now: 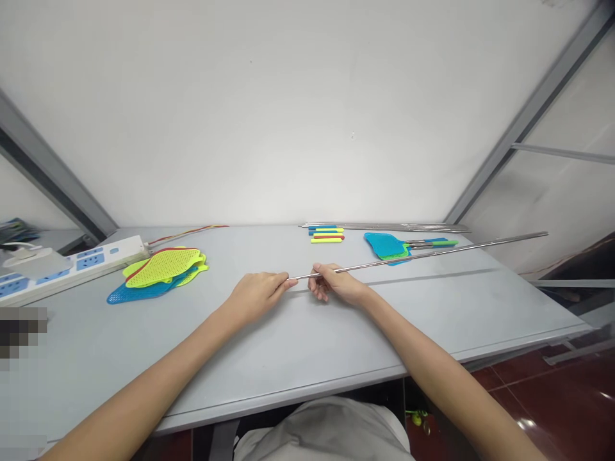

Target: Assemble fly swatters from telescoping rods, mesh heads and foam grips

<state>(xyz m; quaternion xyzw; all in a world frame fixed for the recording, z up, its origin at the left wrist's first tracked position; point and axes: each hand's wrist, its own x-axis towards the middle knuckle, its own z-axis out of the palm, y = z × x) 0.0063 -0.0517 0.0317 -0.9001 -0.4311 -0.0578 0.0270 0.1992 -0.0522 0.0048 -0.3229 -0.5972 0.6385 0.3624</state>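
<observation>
So the long metal rod (432, 253) is up in both hands, lifted off the counter (336, 349), with a shadow running underneath. Left hand (259, 292) has its end pinched between thumb and fingers. Right hand (336, 282) is just beside it, lightly pinching the rod a bit further along, other fingers curled loosely below. Can't tell if it's one rod or a few lying together.

My guess on the grip: nearly all the length sticks out to the right past the right hand, so two grip points near one end probably stop the far end from dipping or swinging.

Everything else looks grouped by kind, I'd say so each sort is easy to grab and the middle stays free for the hands. Left of the left hand there's a stack of mesh swatter heads (166, 267), yellow and blue with some red showing, and past that a white power strip (108, 256). Straight beyond the right hand, coloured handles (327, 238) sit side by side, with more metal rods (408, 227) behind, likely along the wall because they're so long. Beyond and right of that hand, swatters with shafts and handles (384, 246) lie together, the held rod crossing in front.
</observation>
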